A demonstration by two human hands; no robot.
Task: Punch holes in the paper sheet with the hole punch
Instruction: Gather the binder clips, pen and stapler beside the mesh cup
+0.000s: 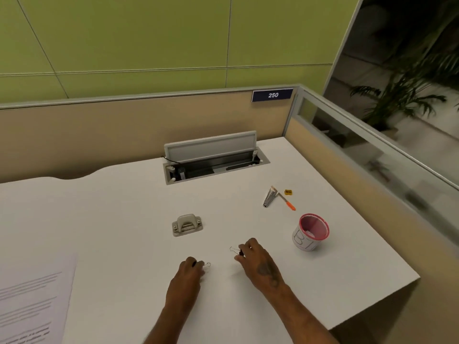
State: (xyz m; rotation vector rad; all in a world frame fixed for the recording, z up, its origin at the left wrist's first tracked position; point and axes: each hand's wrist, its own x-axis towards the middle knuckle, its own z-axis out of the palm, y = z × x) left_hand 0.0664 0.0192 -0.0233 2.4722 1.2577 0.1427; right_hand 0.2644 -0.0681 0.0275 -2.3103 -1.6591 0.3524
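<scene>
A grey hole punch (187,224) sits near the middle of the white desk (124,219), beyond both hands. A printed paper sheet (32,301) lies at the desk's near left edge, apart from everything else. My left hand (188,276) rests on the desk with its fingers closed on a small black binder clip (202,264), whose wire loop sticks out to the right. My right hand (258,261) pinches a second black binder clip (237,251) just above the desk, with its wire loops pointing left. Neither hand touches the punch or the paper.
A pink-rimmed cup (310,234) stands at the right. Behind it lie a stapler (269,196), an orange-handled tool (288,203) and a yellow sharpener (288,192). An open cable hatch (213,160) is set into the desk's far side. Partition walls close the back and right.
</scene>
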